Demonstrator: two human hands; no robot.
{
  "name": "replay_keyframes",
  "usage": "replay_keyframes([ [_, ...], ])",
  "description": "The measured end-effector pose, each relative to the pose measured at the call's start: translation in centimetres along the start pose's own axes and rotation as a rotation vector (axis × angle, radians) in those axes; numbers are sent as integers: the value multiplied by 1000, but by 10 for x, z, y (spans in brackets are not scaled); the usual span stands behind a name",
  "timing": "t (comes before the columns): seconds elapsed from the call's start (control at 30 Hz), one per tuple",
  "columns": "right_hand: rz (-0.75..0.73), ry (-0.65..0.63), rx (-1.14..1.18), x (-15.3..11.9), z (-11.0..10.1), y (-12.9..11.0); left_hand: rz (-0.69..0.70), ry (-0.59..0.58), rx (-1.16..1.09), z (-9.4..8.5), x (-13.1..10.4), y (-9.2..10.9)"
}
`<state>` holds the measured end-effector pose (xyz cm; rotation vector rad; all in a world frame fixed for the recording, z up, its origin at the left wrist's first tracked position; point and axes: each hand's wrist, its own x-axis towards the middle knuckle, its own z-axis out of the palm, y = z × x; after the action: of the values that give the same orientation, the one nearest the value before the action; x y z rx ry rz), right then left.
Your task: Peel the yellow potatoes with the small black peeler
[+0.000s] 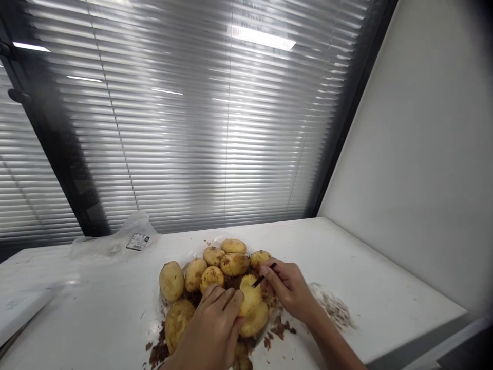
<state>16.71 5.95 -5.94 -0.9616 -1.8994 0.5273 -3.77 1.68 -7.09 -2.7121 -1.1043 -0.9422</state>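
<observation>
A partly peeled yellow potato [252,303] is gripped at its left side by my left hand [217,321], whose fingers are bent around it. My right hand [287,288] pinches a thin black tool [264,275], with the tool's lower end at the top of that potato. Several unpeeled or partly scraped potatoes lie behind and to the left, among them a large one [171,281] at the far left and another [178,321] beside my left wrist. They rest on clear plastic with brown peelings [280,327] around it.
A clear plastic bag [115,241] with a label lies at the table's back left. Greyish scraps [335,310] lie right of my right forearm. The white table [370,277] meets a wall [416,169] at right and window blinds [200,128] behind.
</observation>
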Motion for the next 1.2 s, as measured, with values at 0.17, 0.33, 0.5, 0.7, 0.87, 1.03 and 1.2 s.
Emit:
replay_keyframes([
  [0.17,-26,80,-70,1,2,-1,-2,17,5,-1,1,0],
  [0.33,-36,19,-74,2,7,0,13,7,17,-1,1,2],
  [0.5,-19,94,-84,4,10,-1,18,25,16,1,1,2],
  [0.7,-74,86,-161,4,16,-5,24,14,40,2,0,2],
  [0.87,-97,43,-142,3,19,-5,20,0,52,2,-1,3],
  [1.03,-129,98,-165,4,18,-5,29,-2,63,2,-2,3],
  [1.2,-103,38,-133,3,17,-6,24,-3,59,2,-1,4],
])
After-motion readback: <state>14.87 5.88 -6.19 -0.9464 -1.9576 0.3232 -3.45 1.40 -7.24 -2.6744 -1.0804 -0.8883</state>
